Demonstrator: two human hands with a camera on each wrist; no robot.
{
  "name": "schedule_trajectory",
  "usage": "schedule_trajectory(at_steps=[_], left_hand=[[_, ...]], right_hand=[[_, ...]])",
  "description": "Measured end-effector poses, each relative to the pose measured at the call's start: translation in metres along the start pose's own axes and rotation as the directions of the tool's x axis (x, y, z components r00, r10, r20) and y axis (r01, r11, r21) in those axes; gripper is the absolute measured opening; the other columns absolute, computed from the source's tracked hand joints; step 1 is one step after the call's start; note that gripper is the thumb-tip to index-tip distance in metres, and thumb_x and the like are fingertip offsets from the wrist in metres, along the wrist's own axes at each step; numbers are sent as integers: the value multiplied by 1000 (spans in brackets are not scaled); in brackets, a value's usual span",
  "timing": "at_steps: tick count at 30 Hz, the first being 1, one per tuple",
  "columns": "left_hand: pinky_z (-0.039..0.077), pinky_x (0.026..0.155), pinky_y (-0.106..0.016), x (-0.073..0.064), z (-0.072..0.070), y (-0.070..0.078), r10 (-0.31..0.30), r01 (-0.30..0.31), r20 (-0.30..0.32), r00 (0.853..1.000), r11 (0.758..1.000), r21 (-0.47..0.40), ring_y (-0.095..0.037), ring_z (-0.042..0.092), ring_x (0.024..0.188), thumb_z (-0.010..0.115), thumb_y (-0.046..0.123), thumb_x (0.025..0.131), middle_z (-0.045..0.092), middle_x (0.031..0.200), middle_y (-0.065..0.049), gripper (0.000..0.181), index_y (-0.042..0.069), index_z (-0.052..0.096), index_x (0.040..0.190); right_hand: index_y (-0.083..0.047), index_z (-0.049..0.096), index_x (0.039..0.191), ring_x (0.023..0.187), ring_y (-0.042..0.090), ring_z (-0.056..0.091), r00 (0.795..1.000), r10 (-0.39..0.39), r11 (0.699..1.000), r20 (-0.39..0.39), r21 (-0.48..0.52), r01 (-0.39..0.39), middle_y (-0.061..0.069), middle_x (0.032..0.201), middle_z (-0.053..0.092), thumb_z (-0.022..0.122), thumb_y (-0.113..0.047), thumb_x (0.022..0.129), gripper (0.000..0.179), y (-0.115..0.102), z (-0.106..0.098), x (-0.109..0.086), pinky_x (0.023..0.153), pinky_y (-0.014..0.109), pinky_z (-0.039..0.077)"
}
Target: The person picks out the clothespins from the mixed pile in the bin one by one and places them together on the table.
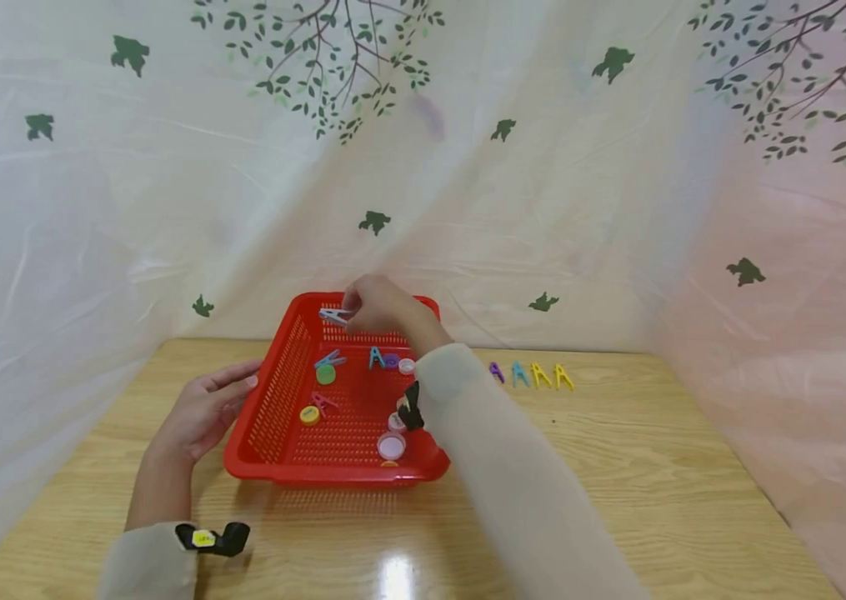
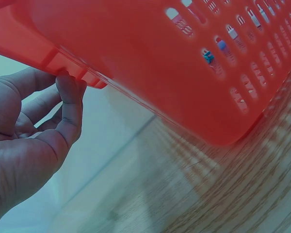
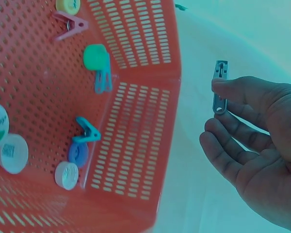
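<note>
My right hand [image 1: 377, 304] is over the far end of the red basket [image 1: 340, 477], pinching a grey clothespin [image 3: 220, 87] between thumb and fingers. At the basket's left rim, my left hand [image 1: 205, 408] grips the edge; in the left wrist view its curled fingers [image 2: 70, 99] meet the underside of the rim. Inside the basket lie blue clothespins [image 1: 376, 358], a pink clothespin [image 1: 323, 404] and several bottle caps, among them a green cap [image 1: 326, 374], a yellow cap [image 1: 309, 415] and a purple cap [image 1: 390, 361]. My right sleeve hides part of the basket's right side.
Right of the basket, a row of clothespins stands out on the wooden table [image 1: 663, 467]: a purple clothespin [image 1: 497, 372], a blue clothespin [image 1: 519, 374] and two yellow clothespins [image 1: 562, 377]. A pale curtain [image 1: 468, 167] with leaf prints hangs behind the table.
</note>
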State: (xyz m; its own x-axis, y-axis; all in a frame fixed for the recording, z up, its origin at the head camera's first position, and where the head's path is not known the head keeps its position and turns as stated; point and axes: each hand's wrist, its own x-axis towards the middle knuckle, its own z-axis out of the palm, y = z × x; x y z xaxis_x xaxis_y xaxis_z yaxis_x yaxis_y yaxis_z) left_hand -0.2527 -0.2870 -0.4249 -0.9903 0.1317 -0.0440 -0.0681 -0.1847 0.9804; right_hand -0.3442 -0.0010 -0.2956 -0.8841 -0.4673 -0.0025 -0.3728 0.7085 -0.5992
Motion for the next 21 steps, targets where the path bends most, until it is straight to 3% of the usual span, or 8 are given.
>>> schedule_trajectory(at_steps=[8,14,21], left_hand=[[59,89,-28,0,-2,-2,3,-3,3,1000,1000,-8,-12,70,104,66,17,101,73,120,7,38,12,65,139],[59,89,-27,0,-2,-2,-3,3,3,1000,1000,-11,-11,70,104,67,17,101,73,119,8,37,13,65,138],[59,89,-28,2,0,-3,-9,9,-1,1000,1000,-17,-11,70,103,68,18,101,73,119,8,37,14,66,137]], right_hand=[[-13,69,110,95,18,63,998,-44,999,-33,-6,44,0,104,66,81,-15,89,24,16,-12,-3,82,27,58],[-11,68,111,98,20,62,999,1,1000,-38,16,0,3,107,66,80,-15,90,25,29,-21,-10,85,30,59],[-7,69,114,98,22,61,999,-6,998,-49,-62,3,5,106,67,78,-15,92,25,49,-35,-18,89,34,56]])
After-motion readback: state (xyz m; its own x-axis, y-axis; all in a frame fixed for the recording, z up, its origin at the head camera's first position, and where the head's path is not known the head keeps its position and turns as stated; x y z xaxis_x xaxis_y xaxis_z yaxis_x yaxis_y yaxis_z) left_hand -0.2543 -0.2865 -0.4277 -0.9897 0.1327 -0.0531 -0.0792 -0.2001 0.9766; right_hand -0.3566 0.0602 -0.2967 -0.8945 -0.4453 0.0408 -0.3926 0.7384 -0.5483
